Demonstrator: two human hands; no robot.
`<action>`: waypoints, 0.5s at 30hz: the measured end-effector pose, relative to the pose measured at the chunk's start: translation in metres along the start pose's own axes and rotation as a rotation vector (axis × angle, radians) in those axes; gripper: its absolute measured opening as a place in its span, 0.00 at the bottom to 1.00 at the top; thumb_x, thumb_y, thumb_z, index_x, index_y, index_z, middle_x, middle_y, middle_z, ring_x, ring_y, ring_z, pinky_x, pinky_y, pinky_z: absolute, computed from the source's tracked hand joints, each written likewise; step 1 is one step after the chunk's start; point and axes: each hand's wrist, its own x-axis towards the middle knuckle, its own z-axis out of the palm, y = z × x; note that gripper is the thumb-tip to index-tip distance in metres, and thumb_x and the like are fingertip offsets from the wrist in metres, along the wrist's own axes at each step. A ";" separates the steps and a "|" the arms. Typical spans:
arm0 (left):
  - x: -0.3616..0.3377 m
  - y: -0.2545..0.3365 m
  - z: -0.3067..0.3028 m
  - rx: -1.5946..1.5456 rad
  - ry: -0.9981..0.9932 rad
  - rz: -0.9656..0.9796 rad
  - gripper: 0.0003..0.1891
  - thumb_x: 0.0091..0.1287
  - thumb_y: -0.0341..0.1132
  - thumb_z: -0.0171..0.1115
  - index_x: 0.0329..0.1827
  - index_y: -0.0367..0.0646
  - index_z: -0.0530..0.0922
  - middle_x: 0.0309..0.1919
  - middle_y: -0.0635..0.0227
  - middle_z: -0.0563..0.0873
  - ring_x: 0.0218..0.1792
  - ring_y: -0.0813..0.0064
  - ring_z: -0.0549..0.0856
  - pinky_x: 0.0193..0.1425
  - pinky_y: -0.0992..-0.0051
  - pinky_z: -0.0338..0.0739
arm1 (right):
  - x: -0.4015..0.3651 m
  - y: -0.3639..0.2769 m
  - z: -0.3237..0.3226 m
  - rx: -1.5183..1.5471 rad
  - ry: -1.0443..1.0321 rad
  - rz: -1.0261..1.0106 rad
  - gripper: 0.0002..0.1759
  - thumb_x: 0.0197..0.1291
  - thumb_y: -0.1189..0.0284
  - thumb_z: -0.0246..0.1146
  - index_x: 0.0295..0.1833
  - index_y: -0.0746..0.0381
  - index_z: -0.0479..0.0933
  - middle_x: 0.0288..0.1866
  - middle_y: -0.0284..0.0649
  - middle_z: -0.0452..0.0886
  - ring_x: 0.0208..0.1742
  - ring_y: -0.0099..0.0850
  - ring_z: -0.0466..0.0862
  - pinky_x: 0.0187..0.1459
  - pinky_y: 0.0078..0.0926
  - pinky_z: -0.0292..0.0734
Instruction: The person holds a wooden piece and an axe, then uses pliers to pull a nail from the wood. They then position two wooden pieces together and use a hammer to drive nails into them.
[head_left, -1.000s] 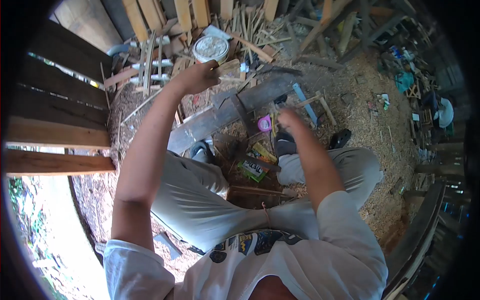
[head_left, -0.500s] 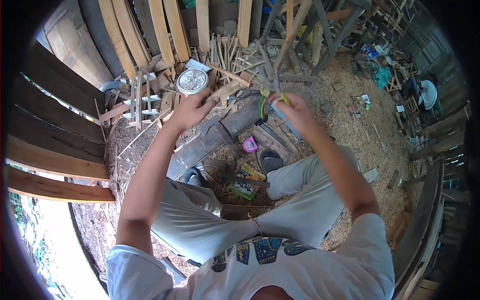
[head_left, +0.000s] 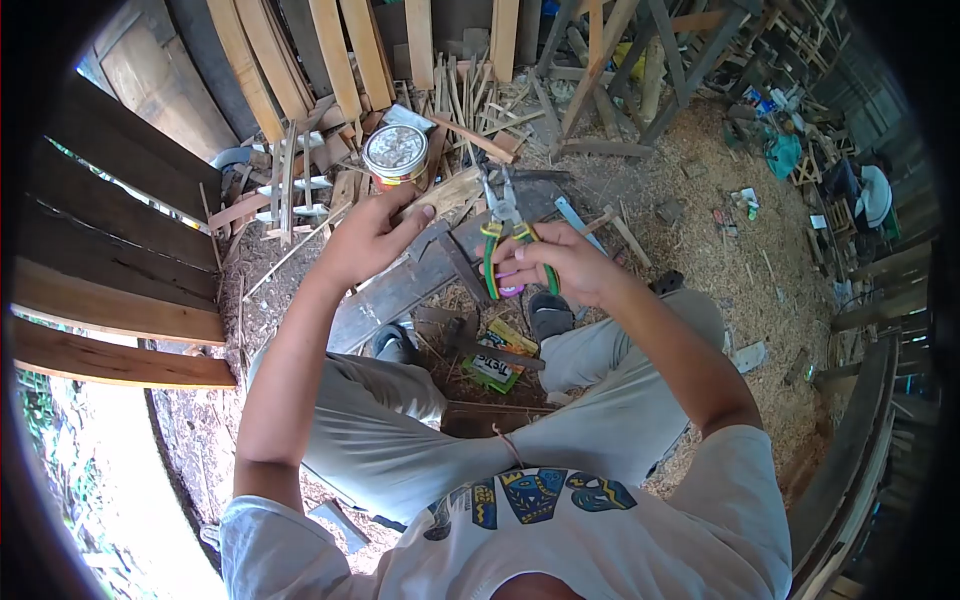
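My left hand (head_left: 368, 238) is closed on a short piece of wood (head_left: 452, 192), thumb laid along its top and the far end pointing up and right. My right hand (head_left: 572, 266) grips pliers (head_left: 503, 208) by their green and yellow handles. The jaws point away from me and are spread apart, a little right of the wood and not clearly touching it. Just below the pliers, a pink tape measure (head_left: 510, 288) is partly hidden by my fingers. Beyond my left hand stands a round can (head_left: 396, 150) with a silvery, stained lid.
A dark plank (head_left: 375, 310) lies on the ground before my feet. Between my shoes are a green packet (head_left: 492, 370) and a dark tool (head_left: 490, 348). Scrap sticks (head_left: 465, 95) pile up at the back, near a wooden trestle (head_left: 610, 90). Shavings (head_left: 720, 230) cover the floor at right.
My right hand has lowered and moved left. The pliers' handles have spread and their jaws now show open beside the wood. My left hand still holds the wood, and the view has shifted slightly.
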 end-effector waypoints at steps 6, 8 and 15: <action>0.002 0.016 -0.005 0.122 -0.106 -0.048 0.19 0.78 0.46 0.60 0.45 0.35 0.81 0.23 0.49 0.81 0.25 0.55 0.80 0.35 0.59 0.73 | 0.000 0.003 0.002 -0.025 -0.086 0.073 0.16 0.77 0.75 0.53 0.61 0.72 0.80 0.68 0.53 0.81 0.64 0.41 0.85 0.66 0.41 0.82; 0.002 0.016 -0.001 0.221 -0.073 0.085 0.16 0.79 0.44 0.59 0.45 0.36 0.80 0.21 0.59 0.77 0.24 0.70 0.77 0.32 0.65 0.71 | 0.002 0.005 0.000 -0.012 -0.068 0.076 0.17 0.77 0.75 0.53 0.62 0.72 0.79 0.67 0.53 0.81 0.64 0.42 0.85 0.66 0.41 0.82; 0.002 0.024 -0.004 0.184 -0.072 0.047 0.18 0.77 0.46 0.61 0.44 0.35 0.81 0.22 0.50 0.81 0.26 0.54 0.83 0.34 0.60 0.74 | -0.002 -0.001 0.000 0.149 -0.107 0.062 0.17 0.73 0.77 0.51 0.61 0.73 0.78 0.67 0.56 0.81 0.62 0.43 0.86 0.65 0.42 0.81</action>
